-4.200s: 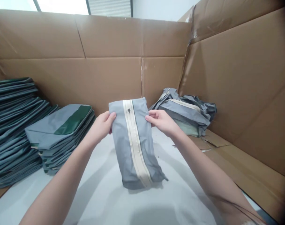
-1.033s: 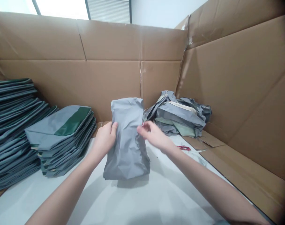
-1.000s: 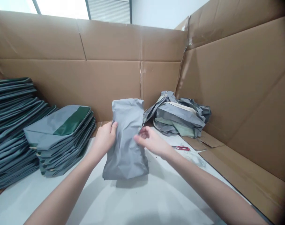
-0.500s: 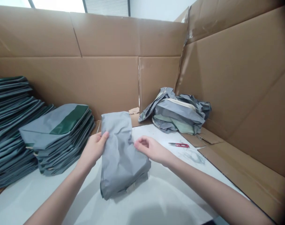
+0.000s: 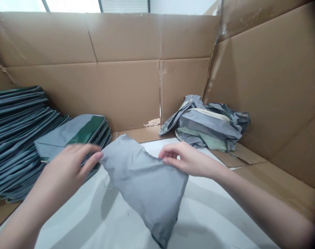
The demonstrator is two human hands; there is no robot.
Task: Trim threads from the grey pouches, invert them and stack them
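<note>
A grey fabric piece (image 5: 147,183) hangs at a slant above the white tabletop (image 5: 116,221), its lower corner pointing down toward me. My left hand (image 5: 74,166) pinches its left edge between thumb and fingers. On the upper right edge, my right hand (image 5: 183,157) has its thumb and index finger closed on the cloth. Creases run across the fabric between the two hands. The red-handled snips do not show now.
Tall stacks of folded grey-green fabric (image 5: 15,145) rise at the left, beside a lower stack with a dark green band (image 5: 82,129). Crumpled grey fabric (image 5: 206,124) lies at the back right. Cardboard walls (image 5: 121,93) enclose the back and right.
The grey fabric piece has turned from upright to slanted, its lower end swinging right and toward me. My left hand has moved left, my right hand slightly right. The snips have gone from sight.
</note>
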